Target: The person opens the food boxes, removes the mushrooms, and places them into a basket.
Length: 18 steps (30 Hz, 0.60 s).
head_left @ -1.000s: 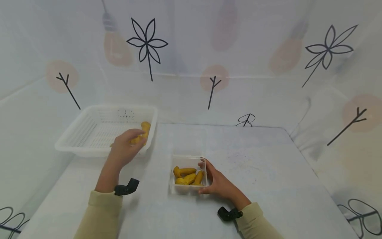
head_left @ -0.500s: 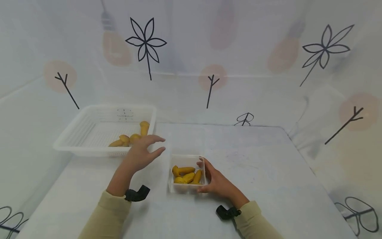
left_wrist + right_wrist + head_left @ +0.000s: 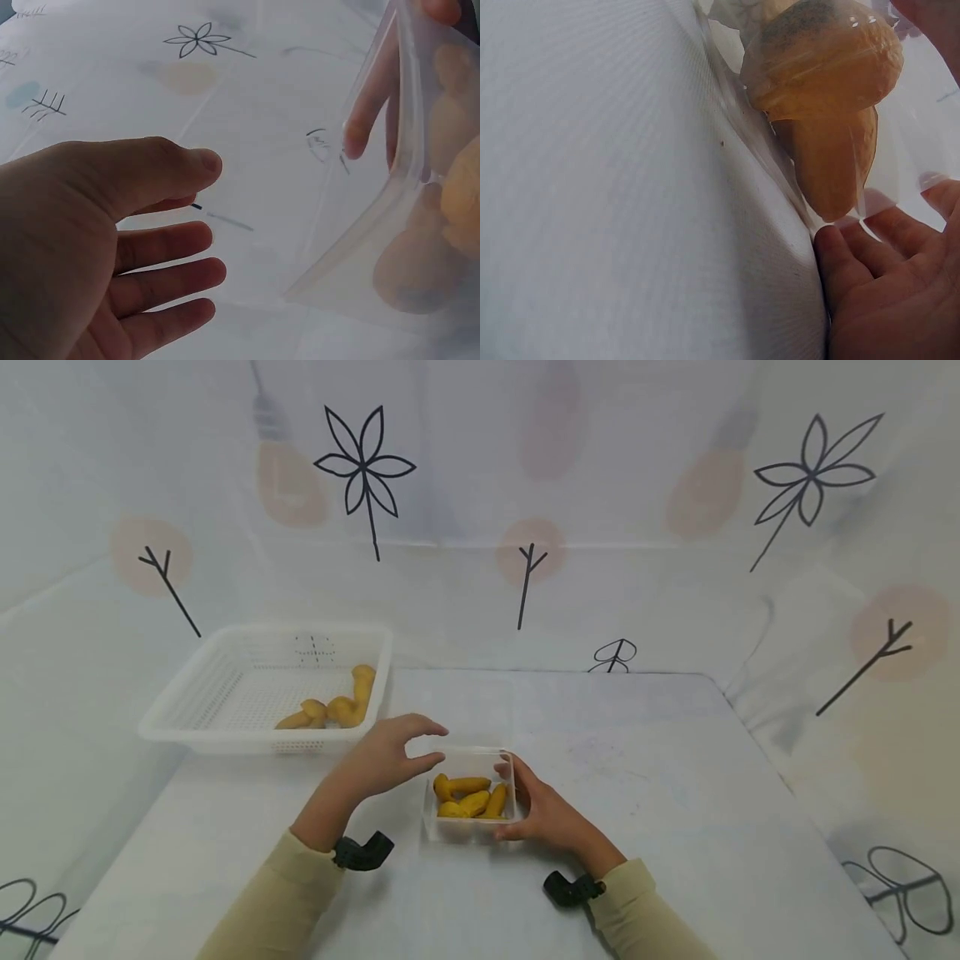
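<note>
A small clear plastic box point(image 3: 468, 833) stands on the table with several yellow-brown mushrooms point(image 3: 474, 803) lying in it. My right hand point(image 3: 542, 810) grips the box from the right, fingers round the back corner and thumb at the front. In the right wrist view, one mushroom point(image 3: 829, 75) with cap and stem shows through the box wall, with fingertips against the plastic. Just left of the box, my left hand point(image 3: 384, 758) holds nothing; its thumb and fingers are spread apart. The left wrist view shows a gap between that hand point(image 3: 112, 247) and the box wall point(image 3: 352, 232).
A white perforated basket point(image 3: 168, 727) stands at the back left, with several more mushrooms point(image 3: 363, 685) at its right end. A white table point(image 3: 637, 827) lies underneath. Behind it hangs a patterned white cloth point(image 3: 465, 527). Each wrist wears a black band point(image 3: 363, 852).
My left hand has come out of the basket and moved right and nearer, to beside the box. The mushrooms in the basket are uncovered. My right hand keeps its grip on the box.
</note>
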Each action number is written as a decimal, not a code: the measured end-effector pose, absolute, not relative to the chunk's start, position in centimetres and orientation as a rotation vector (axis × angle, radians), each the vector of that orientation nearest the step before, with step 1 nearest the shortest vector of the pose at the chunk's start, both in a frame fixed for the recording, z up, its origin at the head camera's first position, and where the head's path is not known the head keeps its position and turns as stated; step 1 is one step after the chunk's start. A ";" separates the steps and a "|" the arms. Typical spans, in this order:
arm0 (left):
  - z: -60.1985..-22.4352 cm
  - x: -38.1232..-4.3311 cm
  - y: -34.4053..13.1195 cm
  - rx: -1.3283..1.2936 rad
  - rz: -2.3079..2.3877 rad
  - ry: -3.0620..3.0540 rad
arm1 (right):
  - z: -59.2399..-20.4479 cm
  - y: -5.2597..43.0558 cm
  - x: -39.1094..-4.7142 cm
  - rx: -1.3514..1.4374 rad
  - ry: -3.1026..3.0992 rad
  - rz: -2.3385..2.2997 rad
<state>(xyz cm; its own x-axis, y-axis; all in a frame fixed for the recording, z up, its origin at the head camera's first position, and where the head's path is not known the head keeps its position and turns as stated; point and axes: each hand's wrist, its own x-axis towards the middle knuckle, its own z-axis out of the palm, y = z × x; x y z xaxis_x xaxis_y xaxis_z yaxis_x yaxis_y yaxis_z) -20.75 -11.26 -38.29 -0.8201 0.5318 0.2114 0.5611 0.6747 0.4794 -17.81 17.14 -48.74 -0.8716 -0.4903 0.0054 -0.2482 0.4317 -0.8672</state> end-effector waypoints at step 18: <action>-39.0 -20.9 -7.7 -1.119 -0.696 -3.100 | -48.7 17.1 -17.8 -0.629 2.436 -1.397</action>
<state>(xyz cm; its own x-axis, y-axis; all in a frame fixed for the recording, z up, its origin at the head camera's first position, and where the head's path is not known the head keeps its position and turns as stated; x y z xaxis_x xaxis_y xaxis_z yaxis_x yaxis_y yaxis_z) -20.89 -7.73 -39.03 -0.7565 0.6501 -0.0711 0.5573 0.6978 0.4499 -17.79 17.14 -48.66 -0.8716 -0.4900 -0.0123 -0.2367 0.4428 -0.8648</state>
